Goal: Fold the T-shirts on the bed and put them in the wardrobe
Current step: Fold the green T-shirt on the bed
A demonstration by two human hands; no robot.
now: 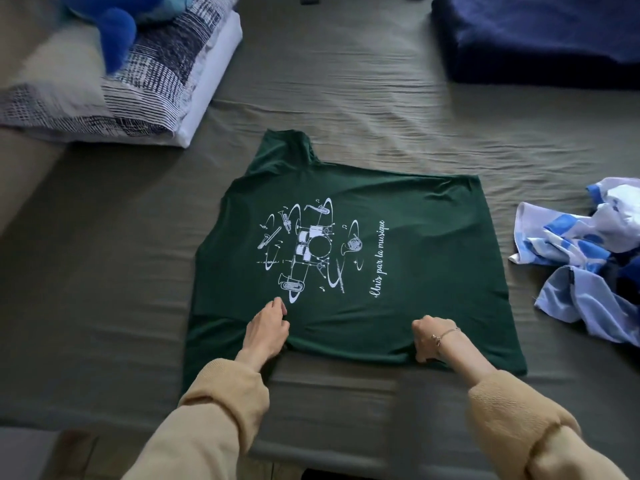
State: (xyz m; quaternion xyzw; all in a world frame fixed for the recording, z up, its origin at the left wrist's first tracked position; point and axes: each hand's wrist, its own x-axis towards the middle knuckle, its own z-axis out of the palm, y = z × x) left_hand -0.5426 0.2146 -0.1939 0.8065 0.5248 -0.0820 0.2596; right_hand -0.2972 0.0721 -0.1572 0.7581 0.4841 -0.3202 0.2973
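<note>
— Where is it, and how are the hands?

— The dark green cotton T-shirt with a white music print (349,258) lies spread flat on the olive-sheeted bed (381,109); the left hand (266,329) and right hand (431,337) each pinch its near edge.

— How will it handle?

— Light, soft, limp, I judge; it will sag and crease; better to take it at edges or corners, both hands apart.
</note>
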